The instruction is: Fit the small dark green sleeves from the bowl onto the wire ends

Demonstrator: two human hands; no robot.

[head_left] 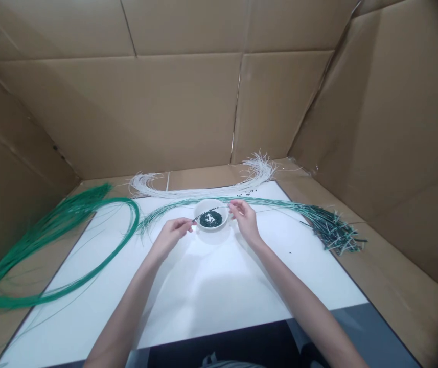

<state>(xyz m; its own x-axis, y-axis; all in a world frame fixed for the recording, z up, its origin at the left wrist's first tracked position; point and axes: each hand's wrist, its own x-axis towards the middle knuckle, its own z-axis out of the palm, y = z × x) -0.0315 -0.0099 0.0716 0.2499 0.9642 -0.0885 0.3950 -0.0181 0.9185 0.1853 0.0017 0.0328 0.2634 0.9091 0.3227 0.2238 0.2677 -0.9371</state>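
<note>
A white bowl (224, 223) with small dark green beads (211, 220) in it stands on the white board. Over it runs a thin strand (207, 211) threaded with dark beads, stretched between my hands. My left hand (173, 231) pinches the beaded end at the bowl's left side. Just right of the rim, my right hand (244, 216) has its fingertips closed on the strand's thin, pale part. Behind the bowl lies a bundle of green strands (280, 203), whose right ends form a thick cluster of dark beaded tips (333, 230).
Bundled white strands (199, 193) lie along the back of the white board (203, 306). A large coil of green strands (88, 276) spreads over the left side. Loose dark beads (247, 193) are scattered near the back. Cardboard walls (127, 112) enclose the back and sides.
</note>
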